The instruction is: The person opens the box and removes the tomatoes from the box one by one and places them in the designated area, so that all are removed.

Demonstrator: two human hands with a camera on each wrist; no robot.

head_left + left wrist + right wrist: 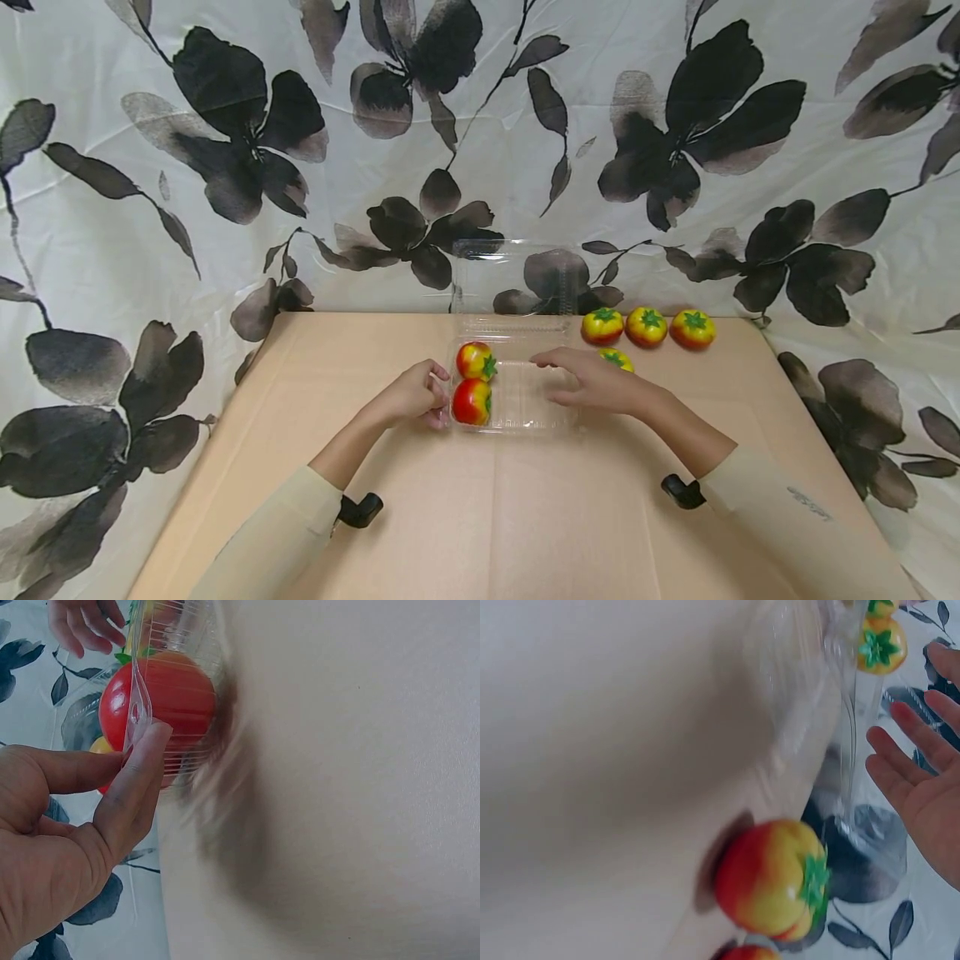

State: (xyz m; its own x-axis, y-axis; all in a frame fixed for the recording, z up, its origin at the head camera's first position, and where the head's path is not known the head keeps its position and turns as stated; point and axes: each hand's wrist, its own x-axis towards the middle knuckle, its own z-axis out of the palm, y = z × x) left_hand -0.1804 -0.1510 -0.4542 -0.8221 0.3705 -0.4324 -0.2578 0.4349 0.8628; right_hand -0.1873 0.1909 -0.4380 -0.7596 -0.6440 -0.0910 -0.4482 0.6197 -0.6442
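A clear plastic clamshell box stands on the table with its lid raised at the back. Two red-and-yellow fruits with green tops, which look like tomatoes, sit along its left side: a rear one and a front one. My left hand pinches the box's left rim between thumb and fingers, as the left wrist view shows. Over the box's right part is my right hand, fingers spread and holding nothing. Another such fruit is partly hidden behind that hand.
At the table's back edge, right of the box, three more fruits stand in a row: left, middle and right. A floral cloth hangs behind the tan table.
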